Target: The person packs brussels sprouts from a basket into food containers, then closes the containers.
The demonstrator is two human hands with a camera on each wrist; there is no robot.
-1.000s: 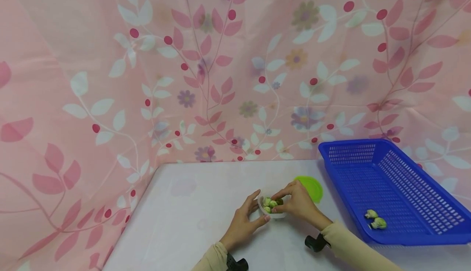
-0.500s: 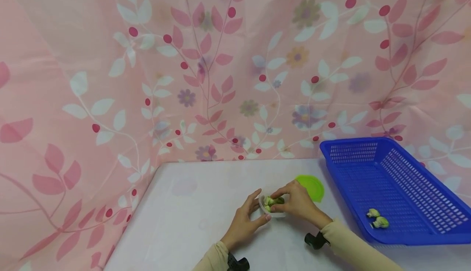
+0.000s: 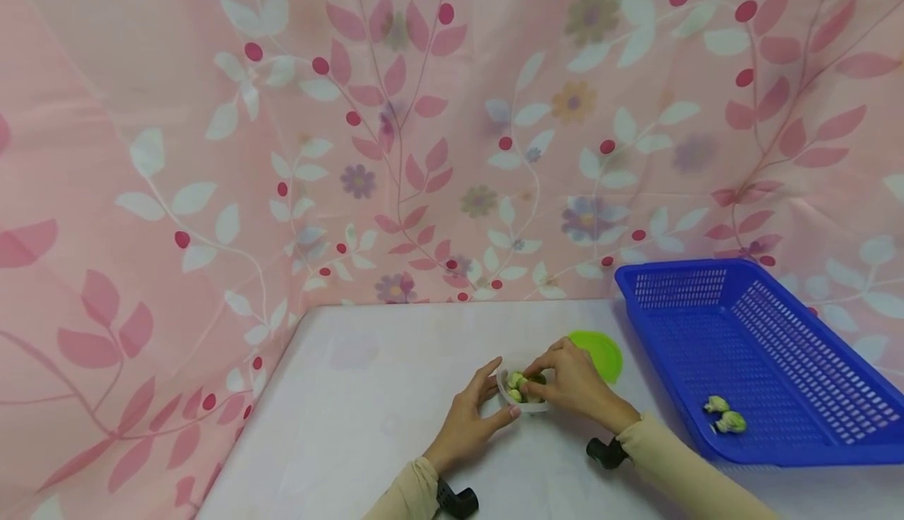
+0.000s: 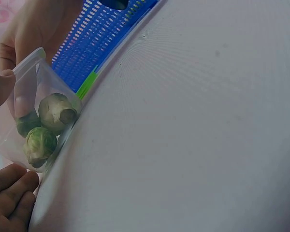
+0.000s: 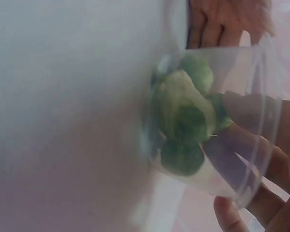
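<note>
A small clear plastic tub holding several Brussels sprouts stands on the white table. My left hand steadies it from the left, thumb on the near rim and fingers around the far side. From the right, my right hand reaches in over the rim. Its thumb and fingers show through the wall, pinching a Brussels sprout inside. The left wrist view also shows the fingers down among the sprouts. Part of the pinched sprout is hidden by the fingers.
A round green lid lies just behind my right hand. To the right stands a large blue perforated basket with two Brussels sprouts in its near left corner. A pink floral cloth hangs behind the table.
My right fingers have shifted slightly among the sprouts, which sit differently in the tub. My left hand keeps its hold. The head view has tilted a little.
</note>
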